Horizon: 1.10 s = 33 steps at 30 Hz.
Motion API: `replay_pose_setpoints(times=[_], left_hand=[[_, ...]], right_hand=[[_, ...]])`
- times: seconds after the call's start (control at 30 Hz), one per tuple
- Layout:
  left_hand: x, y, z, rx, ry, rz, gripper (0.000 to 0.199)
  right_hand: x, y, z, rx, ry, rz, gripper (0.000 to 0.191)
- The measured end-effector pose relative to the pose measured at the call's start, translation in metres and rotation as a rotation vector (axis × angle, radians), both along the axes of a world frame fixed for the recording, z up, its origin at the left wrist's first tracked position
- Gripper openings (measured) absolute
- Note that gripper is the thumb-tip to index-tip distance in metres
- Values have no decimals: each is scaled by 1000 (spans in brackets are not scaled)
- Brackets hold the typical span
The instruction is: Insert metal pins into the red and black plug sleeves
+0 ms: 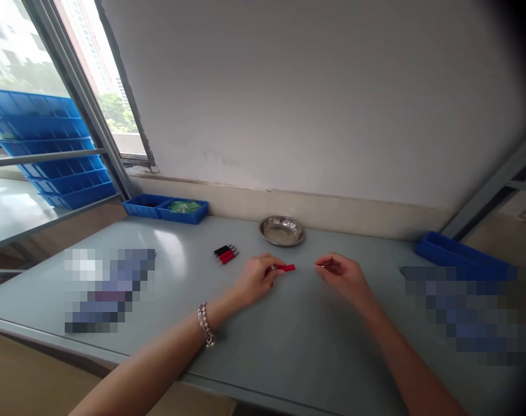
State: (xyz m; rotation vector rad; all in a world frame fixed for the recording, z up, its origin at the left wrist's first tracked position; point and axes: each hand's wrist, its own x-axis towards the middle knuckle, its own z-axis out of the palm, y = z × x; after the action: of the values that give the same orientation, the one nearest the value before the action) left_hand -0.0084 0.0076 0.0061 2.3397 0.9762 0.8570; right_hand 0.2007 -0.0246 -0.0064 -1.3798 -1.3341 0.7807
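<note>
Between the thumb and fingers of my left hand [260, 274] is a small red plastic piece [288, 267], its free end pointing right. My right hand [343, 274] is pinched on a thin metal pin [320, 266], a short gap away from the red piece; most of the pin is hidden by the fingers. Left of my left hand lies a row of black and red test-probe-like sticks [226, 254] with metal ends. A round steel dish [282, 231] stands just behind both hands.
Two blue bins [183, 215] stand at the back left, one with green packets. Another blue bin [462, 254] is at the right. Blurred-out patches cover things on both sides of the grey table [280, 352]. Stacked blue crates [67, 156] stand on a shelf at left.
</note>
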Motion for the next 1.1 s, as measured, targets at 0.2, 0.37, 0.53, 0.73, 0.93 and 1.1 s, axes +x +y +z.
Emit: replay_pose_setpoints(times=[0.2,0.37,0.53,0.73,0.93,1.1], left_hand=[[-4,8,-7,68,18,66,18],[-6,13,-13,90,32,79,16],[-3,11,-15,117,77,68,16],[-30,35,2,181,234,391,20],[-88,76,6,-87,470,810,23],[-104,85,-6,-176,534,808,21]], right_hand=[[16,9,-12,-63,-426,-130,11],[19,12,-20,-67,-622,-136,17],[21,14,-23,-79,-729,-105,15],[22,12,-25,-70,-678,-100,15],[22,13,-25,-6,-652,-137,16],[21,12,-24,49,-648,-148,16]])
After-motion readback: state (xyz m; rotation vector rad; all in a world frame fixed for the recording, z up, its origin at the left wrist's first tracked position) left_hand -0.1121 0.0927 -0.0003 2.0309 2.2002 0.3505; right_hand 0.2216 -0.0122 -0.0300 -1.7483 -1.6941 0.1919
